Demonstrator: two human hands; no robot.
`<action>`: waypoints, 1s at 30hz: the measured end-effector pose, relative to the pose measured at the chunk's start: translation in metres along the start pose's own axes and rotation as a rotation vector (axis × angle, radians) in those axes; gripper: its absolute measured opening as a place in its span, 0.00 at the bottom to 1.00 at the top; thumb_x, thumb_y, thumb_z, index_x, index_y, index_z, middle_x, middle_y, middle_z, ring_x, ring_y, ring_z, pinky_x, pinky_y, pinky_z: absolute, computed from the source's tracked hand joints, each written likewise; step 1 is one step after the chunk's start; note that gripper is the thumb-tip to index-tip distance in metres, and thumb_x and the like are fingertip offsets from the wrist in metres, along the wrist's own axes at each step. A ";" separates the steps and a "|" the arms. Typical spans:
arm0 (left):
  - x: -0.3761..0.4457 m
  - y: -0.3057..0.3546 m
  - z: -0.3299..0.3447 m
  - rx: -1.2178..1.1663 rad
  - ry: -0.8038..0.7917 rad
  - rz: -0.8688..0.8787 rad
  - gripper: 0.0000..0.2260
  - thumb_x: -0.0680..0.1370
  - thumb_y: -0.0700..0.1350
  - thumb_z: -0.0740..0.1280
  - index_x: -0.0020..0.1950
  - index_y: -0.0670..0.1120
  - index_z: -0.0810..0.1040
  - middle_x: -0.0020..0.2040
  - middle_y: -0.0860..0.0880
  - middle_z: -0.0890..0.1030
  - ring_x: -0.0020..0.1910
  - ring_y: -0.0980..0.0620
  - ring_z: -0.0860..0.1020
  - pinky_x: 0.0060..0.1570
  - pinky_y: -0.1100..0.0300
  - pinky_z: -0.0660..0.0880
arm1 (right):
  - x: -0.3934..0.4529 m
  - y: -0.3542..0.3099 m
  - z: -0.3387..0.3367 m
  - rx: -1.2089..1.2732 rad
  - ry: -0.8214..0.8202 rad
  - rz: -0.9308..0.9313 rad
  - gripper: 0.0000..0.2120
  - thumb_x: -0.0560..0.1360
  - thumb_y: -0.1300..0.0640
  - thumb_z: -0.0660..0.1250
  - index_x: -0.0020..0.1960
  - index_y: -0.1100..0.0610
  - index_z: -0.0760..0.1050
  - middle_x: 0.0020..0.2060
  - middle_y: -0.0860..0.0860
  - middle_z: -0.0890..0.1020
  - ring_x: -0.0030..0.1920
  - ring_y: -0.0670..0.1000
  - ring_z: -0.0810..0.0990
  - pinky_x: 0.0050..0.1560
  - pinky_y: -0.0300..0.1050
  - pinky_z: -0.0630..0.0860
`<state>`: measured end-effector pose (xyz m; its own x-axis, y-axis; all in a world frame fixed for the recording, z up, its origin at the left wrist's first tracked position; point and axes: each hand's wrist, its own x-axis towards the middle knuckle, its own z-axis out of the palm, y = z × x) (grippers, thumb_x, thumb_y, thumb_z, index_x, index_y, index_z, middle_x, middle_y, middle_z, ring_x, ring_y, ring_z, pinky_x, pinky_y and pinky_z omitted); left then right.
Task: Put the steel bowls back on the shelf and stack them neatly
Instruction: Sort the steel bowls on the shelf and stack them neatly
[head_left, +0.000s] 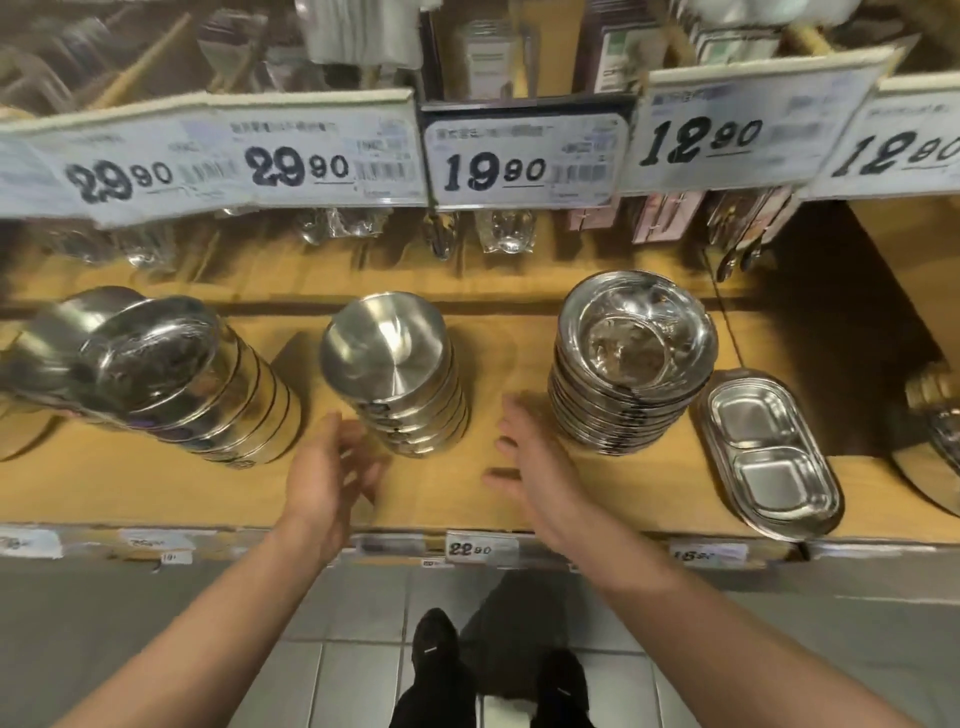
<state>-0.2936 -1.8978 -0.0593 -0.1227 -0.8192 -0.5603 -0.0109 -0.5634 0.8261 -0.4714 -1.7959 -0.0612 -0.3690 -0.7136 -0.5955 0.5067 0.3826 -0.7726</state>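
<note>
A stack of several steel bowls (395, 364) stands in the middle of the wooden shelf (467, 499). My left hand (332, 467) hovers just in front of the stack's lower left side, fingers spread and blurred, holding nothing. My right hand (530, 457) is open to the right of the stack, between it and a taller stack of shiny rimmed bowls (631, 364). A third stack of bowls (171, 379) leans on the left of the shelf.
A two-compartment steel tray (769, 457) lies at the right. Price tags (524, 161) hang from the upper shelf, with packaged utensils behind. More price labels line the shelf's front edge (470, 548). Grey floor tiles and my black shoes (441, 660) are below.
</note>
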 end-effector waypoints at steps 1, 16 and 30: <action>0.007 0.007 -0.001 -0.010 -0.047 -0.011 0.14 0.83 0.56 0.60 0.53 0.48 0.80 0.52 0.48 0.82 0.53 0.50 0.80 0.47 0.55 0.79 | 0.005 -0.002 0.011 0.000 -0.004 -0.011 0.27 0.82 0.40 0.61 0.79 0.45 0.62 0.78 0.47 0.64 0.72 0.50 0.69 0.56 0.48 0.79; 0.039 0.033 0.010 0.099 -0.374 -0.091 0.14 0.82 0.60 0.61 0.50 0.59 0.86 0.50 0.58 0.87 0.51 0.57 0.84 0.53 0.54 0.74 | 0.022 -0.011 0.054 -0.050 0.073 -0.171 0.16 0.84 0.39 0.53 0.51 0.31 0.80 0.50 0.31 0.84 0.52 0.32 0.81 0.63 0.55 0.77; 0.021 0.023 -0.023 0.098 -0.327 -0.157 0.11 0.85 0.54 0.59 0.60 0.53 0.78 0.61 0.50 0.81 0.61 0.51 0.79 0.65 0.50 0.75 | -0.004 0.020 0.055 0.053 0.236 0.035 0.18 0.85 0.47 0.55 0.67 0.55 0.74 0.64 0.53 0.78 0.65 0.52 0.77 0.59 0.51 0.78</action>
<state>-0.2731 -1.9306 -0.0533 -0.4225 -0.6369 -0.6448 -0.1474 -0.6537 0.7423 -0.4176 -1.8179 -0.0621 -0.5195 -0.5409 -0.6615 0.5601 0.3691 -0.7417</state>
